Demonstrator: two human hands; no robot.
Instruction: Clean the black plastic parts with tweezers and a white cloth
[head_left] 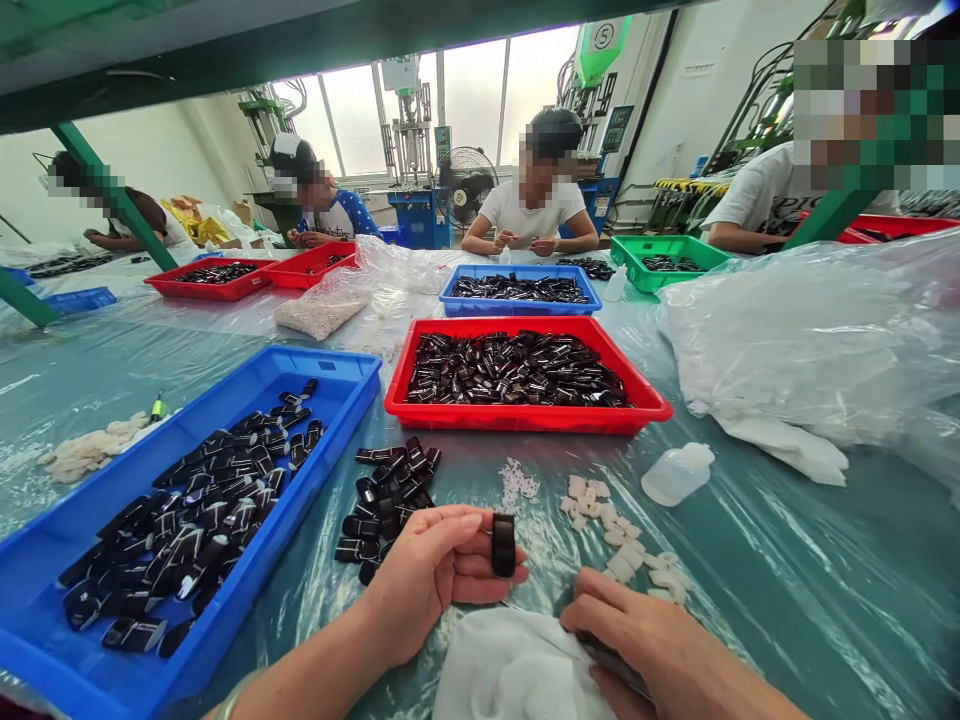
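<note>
My left hand (431,575) is closed in a pinch on a small glossy black plastic part (503,545), held upright just above the table. My right hand (651,645) lies to its right at the bottom edge, fingers curled onto a white cloth (510,665), with a thin grey thing under them that I cannot name. A loose pile of the same black parts (386,495) lies just beyond my left hand. Small white pads (622,550) are scattered beyond my right hand.
A blue tray (90,520) with black parts sits at left, a red tray (525,415) full of them ahead, a second blue tray (517,300) behind it. A small white bottle (675,472) and clear plastic bags (810,330) lie at right. Several other people work across the table.
</note>
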